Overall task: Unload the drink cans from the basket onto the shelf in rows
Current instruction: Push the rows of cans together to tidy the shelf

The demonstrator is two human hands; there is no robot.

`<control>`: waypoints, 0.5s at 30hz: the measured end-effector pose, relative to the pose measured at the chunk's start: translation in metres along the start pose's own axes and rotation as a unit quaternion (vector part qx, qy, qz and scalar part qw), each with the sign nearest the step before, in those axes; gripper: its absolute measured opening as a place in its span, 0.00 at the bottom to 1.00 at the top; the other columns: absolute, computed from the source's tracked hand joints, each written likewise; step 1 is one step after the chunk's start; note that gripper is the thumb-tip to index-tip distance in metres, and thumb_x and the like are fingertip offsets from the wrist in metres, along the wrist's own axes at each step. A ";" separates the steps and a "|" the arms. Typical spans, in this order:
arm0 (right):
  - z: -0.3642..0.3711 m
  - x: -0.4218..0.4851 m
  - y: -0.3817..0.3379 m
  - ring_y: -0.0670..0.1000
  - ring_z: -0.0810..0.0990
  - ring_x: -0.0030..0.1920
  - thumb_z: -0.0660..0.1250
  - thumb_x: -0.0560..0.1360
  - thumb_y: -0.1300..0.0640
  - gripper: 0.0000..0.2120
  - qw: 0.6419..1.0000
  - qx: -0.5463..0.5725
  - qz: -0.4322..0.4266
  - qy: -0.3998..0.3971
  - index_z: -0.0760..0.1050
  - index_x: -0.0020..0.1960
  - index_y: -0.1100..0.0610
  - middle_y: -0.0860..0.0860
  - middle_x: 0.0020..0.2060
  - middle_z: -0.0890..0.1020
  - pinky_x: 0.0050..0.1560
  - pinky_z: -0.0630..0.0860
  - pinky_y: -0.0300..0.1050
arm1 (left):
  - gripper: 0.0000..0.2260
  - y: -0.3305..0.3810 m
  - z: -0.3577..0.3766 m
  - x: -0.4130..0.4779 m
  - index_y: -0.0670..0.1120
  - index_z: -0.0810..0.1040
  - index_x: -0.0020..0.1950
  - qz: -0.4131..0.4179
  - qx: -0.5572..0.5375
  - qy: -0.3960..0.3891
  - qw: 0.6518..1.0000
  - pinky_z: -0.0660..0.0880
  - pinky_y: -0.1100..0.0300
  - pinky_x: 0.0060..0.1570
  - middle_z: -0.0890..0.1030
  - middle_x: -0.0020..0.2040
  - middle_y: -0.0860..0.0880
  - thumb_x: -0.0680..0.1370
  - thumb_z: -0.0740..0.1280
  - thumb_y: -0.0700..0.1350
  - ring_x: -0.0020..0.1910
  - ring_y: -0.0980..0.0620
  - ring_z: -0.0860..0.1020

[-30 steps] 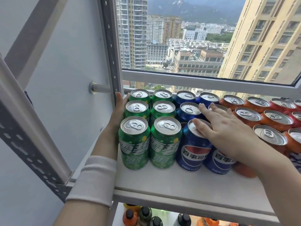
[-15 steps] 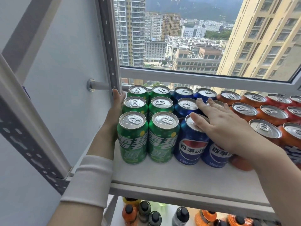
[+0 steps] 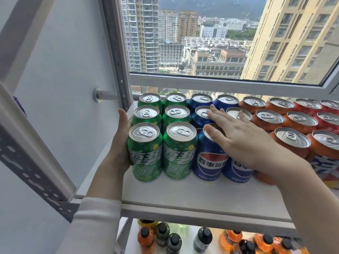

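The shelf point(image 3: 201, 197) is a smooth pale board on a grey perforated metal frame point(image 3: 119, 70). On it stand aluminium drink cans, upright cylinders with dull silver lids and pull tabs, packed touching in rows running from the front edge back toward the window.

At the left are the green cans point(image 3: 177, 113), two across and three deep. Next to them are the blue cans point(image 3: 209, 162), then the orange cans point(image 3: 269, 117), and the red cans point(image 3: 328, 119) at the far right.

The left hand point(image 3: 122, 143) lies flat against the outer side of the green block, palm on the front can, fingers straight and pointing to the back. The right hand point(image 3: 244, 142) is spread flat, fingers straight, resting across the lids of the front and middle blue cans (it grips none of them).

Below, a lower tier holds plastic bottles point(image 3: 202, 239) with black caps, some orange, some dark.
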State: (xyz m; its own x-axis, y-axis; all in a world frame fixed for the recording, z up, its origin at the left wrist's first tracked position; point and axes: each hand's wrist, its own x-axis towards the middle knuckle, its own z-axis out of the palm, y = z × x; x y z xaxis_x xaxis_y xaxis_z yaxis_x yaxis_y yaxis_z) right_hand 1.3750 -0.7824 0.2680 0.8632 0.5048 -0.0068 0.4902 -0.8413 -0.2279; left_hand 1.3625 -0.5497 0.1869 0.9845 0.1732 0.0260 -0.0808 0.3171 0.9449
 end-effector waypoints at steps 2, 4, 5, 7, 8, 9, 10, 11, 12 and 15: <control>-0.001 -0.001 0.000 0.35 0.39 0.59 0.43 0.78 0.40 0.27 1.000 0.004 0.004 -0.004 0.45 0.76 0.44 0.39 0.75 0.44 0.72 0.39 0.40 | 0.31 0.000 0.000 0.001 0.50 0.73 0.63 0.001 -0.002 -0.001 1.000 0.80 0.61 0.40 0.84 0.51 0.49 0.77 0.40 0.64 0.49 0.51 0.83; 0.001 0.000 0.001 0.35 0.39 0.59 0.43 0.78 0.40 0.27 1.000 0.003 0.002 0.000 0.45 0.76 0.44 0.39 0.75 0.44 0.72 0.39 0.41 | 0.30 0.000 -0.001 0.002 0.50 0.73 0.64 0.004 0.005 0.002 1.000 0.80 0.61 0.39 0.84 0.50 0.49 0.78 0.40 0.64 0.48 0.51 0.83; 0.002 0.001 0.003 0.34 0.39 0.60 0.43 0.78 0.40 0.27 1.000 0.002 -0.004 0.003 0.45 0.76 0.44 0.39 0.75 0.44 0.72 0.38 0.41 | 0.31 -0.001 -0.002 0.002 0.50 0.73 0.64 0.006 0.013 0.006 1.000 0.80 0.61 0.39 0.84 0.50 0.49 0.77 0.41 0.64 0.48 0.51 0.83; 0.003 0.004 0.006 0.33 0.39 0.66 0.44 0.78 0.40 0.28 1.000 0.013 -0.023 0.005 0.46 0.76 0.45 0.39 0.75 0.45 0.72 0.38 0.41 | 0.32 0.000 -0.004 0.001 0.50 0.72 0.66 0.012 0.031 0.013 0.999 0.80 0.62 0.40 0.84 0.52 0.49 0.77 0.41 0.65 0.49 0.51 0.83; 0.002 0.004 0.008 0.34 0.40 0.69 0.45 0.77 0.39 0.28 0.999 0.030 -0.035 0.003 0.47 0.76 0.45 0.38 0.75 0.46 0.73 0.39 0.41 | 0.33 0.001 -0.004 0.000 0.49 0.72 0.67 0.015 0.038 0.016 0.999 0.80 0.62 0.41 0.83 0.53 0.48 0.77 0.40 0.65 0.50 0.51 0.82; 0.000 0.003 0.010 0.35 0.42 0.72 0.46 0.77 0.39 0.29 0.997 0.059 -0.043 0.003 0.49 0.76 0.45 0.38 0.75 0.48 0.73 0.41 0.40 | 0.33 0.001 -0.006 -0.002 0.49 0.71 0.67 0.021 0.043 0.017 0.999 0.80 0.61 0.42 0.83 0.54 0.48 0.77 0.40 0.66 0.51 0.51 0.82; -0.004 0.001 0.013 0.36 0.45 0.73 0.46 0.76 0.38 0.30 0.994 0.095 -0.045 0.006 0.50 0.75 0.44 0.37 0.75 0.49 0.72 0.42 0.38 | 0.34 0.001 -0.007 -0.005 0.49 0.71 0.68 0.028 0.046 0.015 0.998 0.79 0.60 0.45 0.83 0.55 0.48 0.76 0.39 0.66 0.53 0.52 0.82; -0.007 -0.002 0.017 0.36 0.46 0.73 0.46 0.74 0.38 0.30 0.992 0.123 -0.039 0.016 0.51 0.75 0.44 0.37 0.74 0.50 0.71 0.44 0.36 | 0.35 0.000 -0.009 -0.008 0.50 0.71 0.68 0.037 0.047 0.012 0.998 0.78 0.57 0.50 0.82 0.57 0.48 0.76 0.39 0.67 0.55 0.51 0.81; -0.010 -0.004 0.023 0.37 0.47 0.74 0.46 0.73 0.37 0.32 0.990 0.133 -0.028 0.029 0.51 0.75 0.44 0.37 0.74 0.51 0.70 0.45 0.36 | 0.35 0.000 -0.009 -0.010 0.51 0.70 0.69 0.046 0.047 0.007 0.998 0.75 0.55 0.55 0.81 0.59 0.48 0.75 0.39 0.67 0.57 0.51 0.79; -0.013 -0.002 0.040 0.41 0.44 0.75 0.46 0.76 0.39 0.31 0.997 0.065 0.023 0.038 0.50 0.76 0.48 0.42 0.76 0.48 0.72 0.42 0.41 | 0.35 -0.001 -0.005 -0.016 0.51 0.68 0.70 0.067 0.048 -0.009 0.997 0.73 0.53 0.57 0.79 0.62 0.49 0.74 0.38 0.68 0.60 0.50 0.78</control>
State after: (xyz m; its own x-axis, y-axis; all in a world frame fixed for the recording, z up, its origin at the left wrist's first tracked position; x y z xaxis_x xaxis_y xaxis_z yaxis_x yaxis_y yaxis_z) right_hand 1.3940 -0.8197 0.2711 0.8935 0.4460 0.0525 0.4343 -0.8285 -0.3535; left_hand 1.3463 -0.5480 0.1836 0.9684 0.1914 0.1600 -0.1982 0.2008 0.9594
